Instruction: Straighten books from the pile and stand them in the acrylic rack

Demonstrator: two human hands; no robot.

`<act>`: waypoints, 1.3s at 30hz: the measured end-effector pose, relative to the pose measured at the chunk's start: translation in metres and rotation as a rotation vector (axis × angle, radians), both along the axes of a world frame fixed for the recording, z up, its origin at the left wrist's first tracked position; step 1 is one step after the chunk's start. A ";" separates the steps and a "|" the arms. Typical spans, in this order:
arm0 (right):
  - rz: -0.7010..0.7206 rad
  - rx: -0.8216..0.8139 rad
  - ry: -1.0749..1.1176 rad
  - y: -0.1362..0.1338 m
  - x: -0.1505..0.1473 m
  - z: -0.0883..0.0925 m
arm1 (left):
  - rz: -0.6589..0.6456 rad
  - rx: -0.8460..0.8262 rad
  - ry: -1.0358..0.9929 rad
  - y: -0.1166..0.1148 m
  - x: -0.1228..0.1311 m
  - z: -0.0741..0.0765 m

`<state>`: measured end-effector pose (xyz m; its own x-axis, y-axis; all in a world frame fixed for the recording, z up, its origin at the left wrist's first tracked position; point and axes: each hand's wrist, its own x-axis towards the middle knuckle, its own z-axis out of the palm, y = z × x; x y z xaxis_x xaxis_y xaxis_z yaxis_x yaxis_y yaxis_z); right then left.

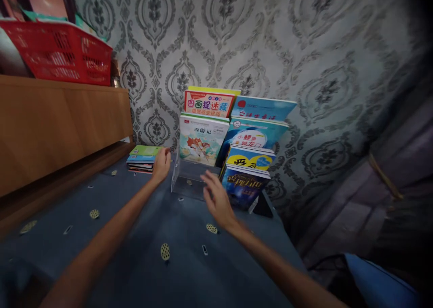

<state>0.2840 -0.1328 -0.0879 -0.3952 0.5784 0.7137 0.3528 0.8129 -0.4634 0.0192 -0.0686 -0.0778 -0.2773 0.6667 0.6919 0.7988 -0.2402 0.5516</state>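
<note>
Grey-patterned wallpaper covers the far wall [186, 33], and a dark blue cloth [131, 254] lies before me. On the left is a brown wooden cabinet [61, 132] with a red basket [67, 55] on top. At the far middle a clear rack [189, 181] holds upright books in tiers, its near left tier bare in front of a white-covered book [199, 141]. On the right, a dark blue book [245, 188] fronts the other column.

The stack of books [140, 159] lies flat on the cloth, left of the rack. It sits immediately left of my left fingers, its long side seeming to run left to right; my left hand [162, 163] is clearly the nearer one. The stack shows a green cover uppermost, light blue under it, then darker and paler edges, fairly evenly piled.

My left fingers are close together at its right end; whether they grip it, I cannot tell. My right hand [216, 197] is empty, fingers spread loosely before the bare tier.
</note>
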 end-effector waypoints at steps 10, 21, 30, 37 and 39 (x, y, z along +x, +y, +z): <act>0.096 -0.343 -0.108 -0.072 -0.017 -0.110 | 0.276 -0.322 0.148 0.007 -0.083 -0.063; 0.118 -0.443 -0.086 -0.075 -0.018 -0.113 | 0.288 -0.528 0.327 0.099 -0.109 -0.057; 0.131 -0.440 -0.133 -0.075 -0.015 -0.112 | 0.274 -0.703 0.404 0.128 -0.130 -0.062; 0.137 -0.493 -0.166 -0.076 -0.014 -0.102 | 0.274 -0.677 0.534 0.096 -0.127 -0.064; 0.149 -0.508 -0.173 -0.075 -0.015 -0.100 | 0.270 -0.653 0.583 0.079 -0.124 -0.064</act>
<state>0.2687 -0.2074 -0.1884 -0.5856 0.7618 0.2769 0.3565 0.5489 -0.7560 -0.1052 0.0106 -0.1418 -0.2056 0.9379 0.2793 0.9771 0.2129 0.0044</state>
